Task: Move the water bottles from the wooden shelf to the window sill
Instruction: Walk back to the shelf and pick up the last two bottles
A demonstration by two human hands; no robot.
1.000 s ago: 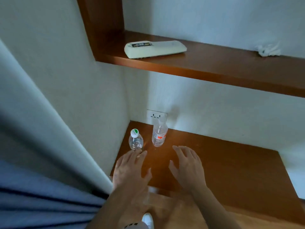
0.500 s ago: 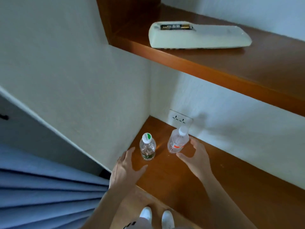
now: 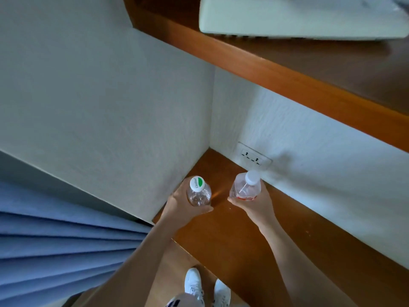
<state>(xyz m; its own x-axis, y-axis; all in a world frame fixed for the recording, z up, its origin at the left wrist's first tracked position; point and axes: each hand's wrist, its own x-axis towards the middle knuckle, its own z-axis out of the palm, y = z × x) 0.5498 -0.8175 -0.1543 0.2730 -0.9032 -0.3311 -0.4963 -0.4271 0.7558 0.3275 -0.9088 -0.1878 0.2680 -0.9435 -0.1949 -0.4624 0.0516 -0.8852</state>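
Barely begun. Lower centre of frame: gripping green-capped bottle (image 3: 199, 193) in left hand (image 3: 177, 207), tilted white-capped bottle (image 3: 244, 189) in right hand (image 3: 256, 206), fingers (image 3: 263, 191) wrapped round each, above wooden shelf (image 3: 232, 231) corner. Left to do: carrying both to the window sill, out of view.

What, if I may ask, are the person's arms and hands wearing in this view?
Nothing is worn on them. The left hand and right hand are bare, with no gloves, rings or watch in view. The left forearm and right forearm are uncovered down to the frame's lower edge. No sleeve, band or marking shows.
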